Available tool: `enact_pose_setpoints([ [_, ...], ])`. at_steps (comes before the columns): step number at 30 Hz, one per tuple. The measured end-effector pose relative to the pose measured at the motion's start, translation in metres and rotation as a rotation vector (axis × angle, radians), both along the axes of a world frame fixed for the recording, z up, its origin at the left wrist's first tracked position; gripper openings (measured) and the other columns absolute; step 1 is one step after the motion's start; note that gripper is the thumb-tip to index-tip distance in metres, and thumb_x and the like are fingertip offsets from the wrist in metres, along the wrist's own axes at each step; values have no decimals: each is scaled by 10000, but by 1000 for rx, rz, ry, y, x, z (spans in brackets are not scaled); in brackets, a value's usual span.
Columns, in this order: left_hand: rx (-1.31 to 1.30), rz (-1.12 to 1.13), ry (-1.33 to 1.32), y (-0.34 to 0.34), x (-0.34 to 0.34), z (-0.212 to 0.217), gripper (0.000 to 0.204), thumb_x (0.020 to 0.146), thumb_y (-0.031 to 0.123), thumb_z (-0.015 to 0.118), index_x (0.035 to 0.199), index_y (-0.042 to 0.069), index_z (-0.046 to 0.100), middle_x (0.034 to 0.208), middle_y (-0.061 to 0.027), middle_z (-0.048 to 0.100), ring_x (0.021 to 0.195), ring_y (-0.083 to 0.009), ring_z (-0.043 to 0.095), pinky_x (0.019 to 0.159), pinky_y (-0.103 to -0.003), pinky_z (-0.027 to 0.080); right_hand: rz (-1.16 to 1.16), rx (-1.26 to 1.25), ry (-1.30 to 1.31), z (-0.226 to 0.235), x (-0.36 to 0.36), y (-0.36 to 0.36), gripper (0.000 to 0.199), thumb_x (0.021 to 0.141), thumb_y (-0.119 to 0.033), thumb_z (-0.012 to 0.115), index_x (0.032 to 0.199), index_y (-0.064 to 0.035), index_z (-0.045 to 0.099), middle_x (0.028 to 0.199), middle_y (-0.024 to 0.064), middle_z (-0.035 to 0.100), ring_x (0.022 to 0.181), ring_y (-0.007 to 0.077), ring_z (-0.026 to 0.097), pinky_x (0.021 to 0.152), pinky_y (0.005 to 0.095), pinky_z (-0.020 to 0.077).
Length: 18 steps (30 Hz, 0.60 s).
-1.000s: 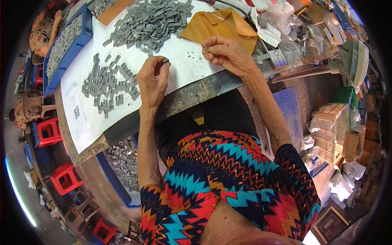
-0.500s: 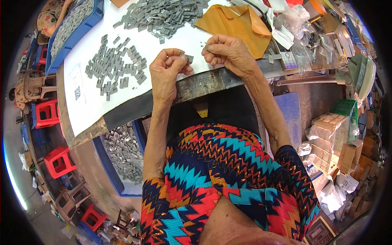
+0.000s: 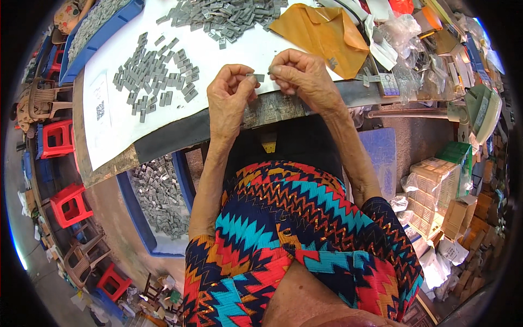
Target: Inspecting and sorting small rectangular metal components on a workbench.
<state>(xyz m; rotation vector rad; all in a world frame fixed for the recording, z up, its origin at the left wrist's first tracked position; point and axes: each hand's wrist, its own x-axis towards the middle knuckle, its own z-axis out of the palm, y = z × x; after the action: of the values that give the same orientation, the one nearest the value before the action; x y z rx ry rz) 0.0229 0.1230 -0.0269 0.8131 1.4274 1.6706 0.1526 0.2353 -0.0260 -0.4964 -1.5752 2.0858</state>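
Note:
Between the thumb and fingers of my left hand (image 3: 231, 94) is a small grey rectangular piece (image 3: 256, 78), its free end pointing right. Close to that end, my right hand (image 3: 305, 76) pinches something tiny and dark, too small to name. Both hands are over the near edge of the table (image 3: 212, 90), which is covered in white paper. On the paper to the left lies a loose spread of similar grey pieces (image 3: 155, 76). A larger heap of grey pieces (image 3: 223, 19) sits farther back, beside an orange-brown sheet (image 3: 321, 35).
A blue tray (image 3: 101, 41) of grey pieces stands at the table's left; another blue bin (image 3: 147, 218) of them is below the table. Plastic bags (image 3: 406, 43) and a lamp (image 3: 479, 111) crowd the right side. Red stools (image 3: 71, 206) stand on the floor at left.
My hands have come closer together. The right hand's fingertips are now next to the end of the grey piece in my left hand. The view has shifted slightly.

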Motion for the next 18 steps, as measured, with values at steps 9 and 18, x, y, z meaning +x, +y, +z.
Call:
enact_pose_setpoints([
  [9,87,60,-109,3,9,-3,211,809,34,564,1006,-42,563,784,-39,569,645,-79,486,591,-195,407,-82,-254,123,-5,-5,-25,118,821,-93,573,846,21,557,733,59,580,593,66,514,510,170,413],
  [18,20,-21,-1,0,8,-2,173,813,51,562,969,-22,565,741,-37,591,615,-63,530,567,-173,432,-93,-273,145,-12,4,-25,115,815,-76,581,863,24,552,729,54,572,579,69,500,496,168,395],
])
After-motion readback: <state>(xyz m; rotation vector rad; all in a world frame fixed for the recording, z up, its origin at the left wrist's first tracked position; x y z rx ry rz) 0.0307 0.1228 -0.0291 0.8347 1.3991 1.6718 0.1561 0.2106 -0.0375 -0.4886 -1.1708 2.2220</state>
